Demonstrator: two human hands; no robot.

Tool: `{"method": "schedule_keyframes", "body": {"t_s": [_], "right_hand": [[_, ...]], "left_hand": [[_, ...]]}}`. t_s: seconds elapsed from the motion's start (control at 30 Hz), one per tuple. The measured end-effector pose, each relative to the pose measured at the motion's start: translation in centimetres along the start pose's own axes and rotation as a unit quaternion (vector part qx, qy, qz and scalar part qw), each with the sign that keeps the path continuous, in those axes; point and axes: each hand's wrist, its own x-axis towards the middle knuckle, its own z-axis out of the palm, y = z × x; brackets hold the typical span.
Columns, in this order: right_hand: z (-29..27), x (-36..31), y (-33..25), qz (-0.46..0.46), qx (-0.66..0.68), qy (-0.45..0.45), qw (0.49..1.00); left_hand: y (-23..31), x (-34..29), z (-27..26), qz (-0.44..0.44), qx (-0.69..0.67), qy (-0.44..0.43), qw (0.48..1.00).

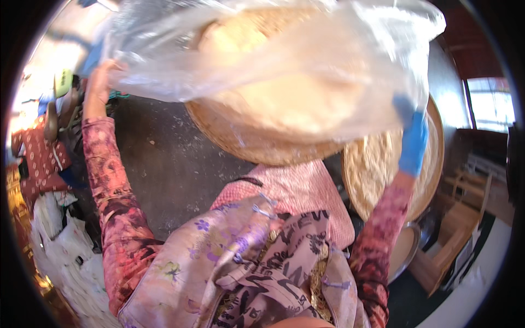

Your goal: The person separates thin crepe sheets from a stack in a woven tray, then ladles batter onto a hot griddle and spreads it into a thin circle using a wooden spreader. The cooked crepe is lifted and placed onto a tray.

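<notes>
A large clear plastic sheet (164,65) is stretched between my raised hands. My bare left hand (100,82) grips its left edge, the fingers partly smeared by motion. On the other side my right hand (414,145), in a blue glove, is closed on the right edge, its fingertips blurred behind the plastic. Beneath the sheet a round woven tray (246,150) carries a broad, pale, flour-like mound (284,104), seen hazily through the film. Below my right hand a second round tray (437,164) holds a pale, lumpy layer.
A metal basin (418,238) with pale contents is at the lower right, beside a wooden stool-like frame (451,240). White plastic bags (60,262) lie at the left, near a reddish patterned cloth (41,153). Dark floor (164,158) shows between my left arm and the tray.
</notes>
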Motion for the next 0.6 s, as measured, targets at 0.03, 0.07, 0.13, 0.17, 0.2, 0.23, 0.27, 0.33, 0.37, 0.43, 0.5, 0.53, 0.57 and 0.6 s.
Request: {"method": "schedule_keyframes", "body": {"t_s": [0.03,0.07,0.13,0.17,0.2,0.23,0.27,0.33,0.37,0.43,0.5,0.53,0.57,0.6], "right_hand": [[0.1,-1.0,1.0,0.039,0.026,-0.068,0.997],[-0.4,-2.2,1.8,0.035,0.025,-0.163,0.986],[-0.9,-4.4,3.3,0.136,-0.082,-0.205,0.966],[-0.9,-5.1,4.0,0.217,-0.081,-0.205,0.951],[-1.0,-5.3,4.4,0.186,-0.06,-0.191,0.962],[-1.0,-5.5,4.6,0.191,-0.062,-0.168,0.965],[-0.9,-5.4,4.7,0.19,-0.063,-0.132,0.971],[-0.6,-4.7,4.7,0.171,0.017,-0.113,0.979],[-0.3,-4.3,4.7,0.141,0.072,-0.116,0.981],[0.4,-3.6,4.8,0.188,0.024,-0.1,0.977],[1.3,-3.2,5.3,0.232,-0.007,-0.099,0.968],[1.8,-3.3,5.6,0.156,0.016,-0.099,0.983],[2.1,-3.2,5.9,0.149,-0.01,-0.076,0.986],[2.5,-3.4,6.2,0.15,-0.022,-0.067,0.986]], "left_hand": [[1.0,-0.9,-0.4,-0.097,0.111,-0.04,0.988],[1.3,-2.2,0.2,-0.003,0.18,-0.016,0.983],[3.4,-3.3,2.3,0.119,0.239,0.009,0.964],[4.9,-3.3,3.7,0.137,0.224,0.01,0.965],[6.3,-2.9,5.5,0.216,0.254,0.015,0.943],[7.2,-2.2,7.8,0.323,0.278,0.019,0.905],[7.7,-1.1,11.1,0.307,0.356,0.02,0.883],[7.7,1.9,17.1,0.323,0.512,0.061,0.794],[6.8,3.2,19.7,0.336,0.594,0.116,0.721],[4.9,6.8,21.9,0.207,0.648,0.026,0.733],[3.8,10.7,22.3,0.073,0.547,-0.126,0.824],[4.9,13.5,22.3,0.083,0.527,-0.121,0.837],[5.1,14.9,22.0,0.094,0.52,-0.1,0.843],[5.3,15.7,21.4,0.123,0.517,-0.066,0.845]]}}
